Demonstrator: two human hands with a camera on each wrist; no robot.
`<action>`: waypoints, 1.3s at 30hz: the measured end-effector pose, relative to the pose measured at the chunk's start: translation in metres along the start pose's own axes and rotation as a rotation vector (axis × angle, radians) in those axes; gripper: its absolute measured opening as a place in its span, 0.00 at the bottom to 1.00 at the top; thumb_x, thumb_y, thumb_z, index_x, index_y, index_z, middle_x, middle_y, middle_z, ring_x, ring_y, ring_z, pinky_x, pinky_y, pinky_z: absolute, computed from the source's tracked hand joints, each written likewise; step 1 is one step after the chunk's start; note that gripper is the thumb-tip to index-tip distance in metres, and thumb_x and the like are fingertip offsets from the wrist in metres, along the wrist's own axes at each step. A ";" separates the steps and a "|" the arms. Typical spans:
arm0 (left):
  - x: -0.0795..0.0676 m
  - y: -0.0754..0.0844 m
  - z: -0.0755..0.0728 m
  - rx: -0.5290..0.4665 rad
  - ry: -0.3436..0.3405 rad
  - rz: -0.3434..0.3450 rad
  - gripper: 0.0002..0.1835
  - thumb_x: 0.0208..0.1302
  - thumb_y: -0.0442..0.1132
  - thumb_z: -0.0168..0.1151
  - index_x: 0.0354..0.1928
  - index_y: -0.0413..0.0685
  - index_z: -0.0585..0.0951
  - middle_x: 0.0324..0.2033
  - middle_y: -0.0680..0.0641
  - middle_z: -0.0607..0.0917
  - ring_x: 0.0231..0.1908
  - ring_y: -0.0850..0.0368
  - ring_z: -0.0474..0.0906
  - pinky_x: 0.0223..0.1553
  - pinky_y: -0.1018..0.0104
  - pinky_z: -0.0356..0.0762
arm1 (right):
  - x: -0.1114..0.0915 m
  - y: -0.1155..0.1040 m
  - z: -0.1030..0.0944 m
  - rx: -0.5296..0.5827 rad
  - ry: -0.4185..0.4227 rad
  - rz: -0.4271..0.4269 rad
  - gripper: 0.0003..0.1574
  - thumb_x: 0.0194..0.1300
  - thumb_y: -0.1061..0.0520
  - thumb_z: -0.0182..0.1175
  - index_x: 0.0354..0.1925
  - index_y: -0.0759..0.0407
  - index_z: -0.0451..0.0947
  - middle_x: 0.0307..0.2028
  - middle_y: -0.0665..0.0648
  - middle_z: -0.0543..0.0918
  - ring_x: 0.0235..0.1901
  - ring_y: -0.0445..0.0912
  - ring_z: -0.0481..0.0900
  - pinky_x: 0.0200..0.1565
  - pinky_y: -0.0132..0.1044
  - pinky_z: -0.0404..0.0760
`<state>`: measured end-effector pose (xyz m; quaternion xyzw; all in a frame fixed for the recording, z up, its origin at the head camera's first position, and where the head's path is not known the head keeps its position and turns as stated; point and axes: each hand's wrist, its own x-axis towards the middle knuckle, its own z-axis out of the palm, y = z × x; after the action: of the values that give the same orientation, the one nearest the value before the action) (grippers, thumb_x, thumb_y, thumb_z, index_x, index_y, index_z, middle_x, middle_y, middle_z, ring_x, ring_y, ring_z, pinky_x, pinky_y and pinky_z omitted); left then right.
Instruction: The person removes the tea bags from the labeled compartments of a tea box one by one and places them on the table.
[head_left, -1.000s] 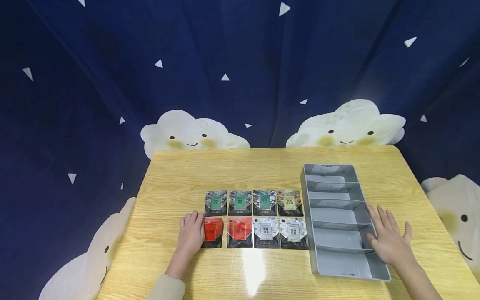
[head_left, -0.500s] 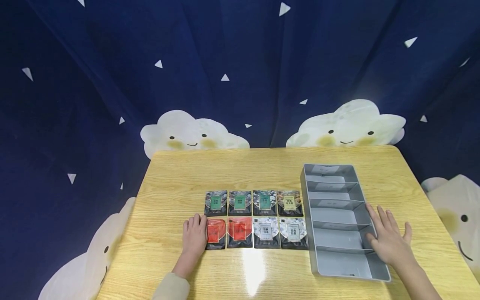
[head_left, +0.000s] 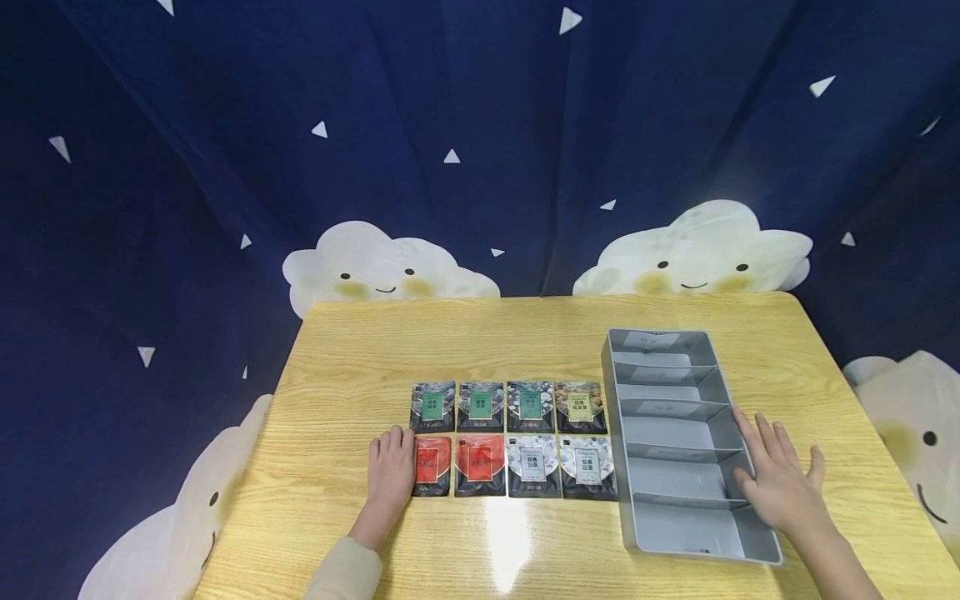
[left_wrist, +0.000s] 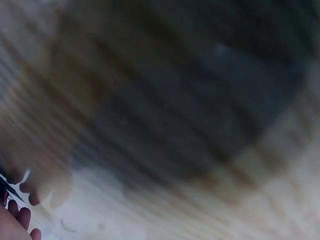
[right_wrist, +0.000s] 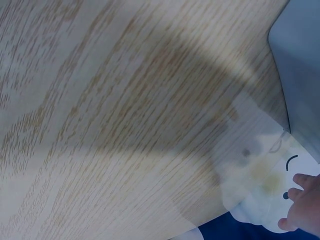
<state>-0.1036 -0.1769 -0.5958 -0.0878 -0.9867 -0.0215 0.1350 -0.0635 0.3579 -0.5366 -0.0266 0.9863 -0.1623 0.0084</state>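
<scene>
My left hand (head_left: 390, 468) rests on the table beside the leftmost red tea sachet (head_left: 432, 467), its fingers pointing forward and its thumb side right at the sachet's left edge. A second red tea sachet (head_left: 480, 464) and two white tea sachets (head_left: 532, 465) continue that front row. Behind them lie three green tea sachets (head_left: 481, 406) and one yellow tea sachet (head_left: 581, 407). My right hand (head_left: 783, 479), fingers spread, touches the right side of the grey divided box (head_left: 626, 508). In the right wrist view, the hand (right_wrist: 305, 205) shows only at the lower right corner.
Cross dividers (head_left: 678, 454) split the box into several compartments, some with pale labels. The box stands just right of the sachet rows. A dark blue curtain (head_left: 510, 108) with white clouds hangs behind the wooden table (head_left: 450, 333) and at its sides.
My left hand has shifted slightly right, and the leftmost red sachet has moved right with it, lining up with the row. The right hand and box have stayed put.
</scene>
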 end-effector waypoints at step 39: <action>0.006 -0.008 -0.011 -0.112 -0.078 -0.199 0.19 0.65 0.51 0.49 0.44 0.42 0.69 0.39 0.41 0.69 0.42 0.42 0.66 0.48 0.46 0.59 | 0.001 -0.002 0.000 -0.017 -0.004 -0.005 0.56 0.57 0.57 0.54 0.71 0.44 0.30 0.68 0.69 0.43 0.67 0.65 0.33 0.54 0.63 0.15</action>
<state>-0.1074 -0.1842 -0.5837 0.0023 -0.9923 -0.0864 0.0888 -0.0640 0.3555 -0.5361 -0.0294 0.9876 -0.1537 0.0096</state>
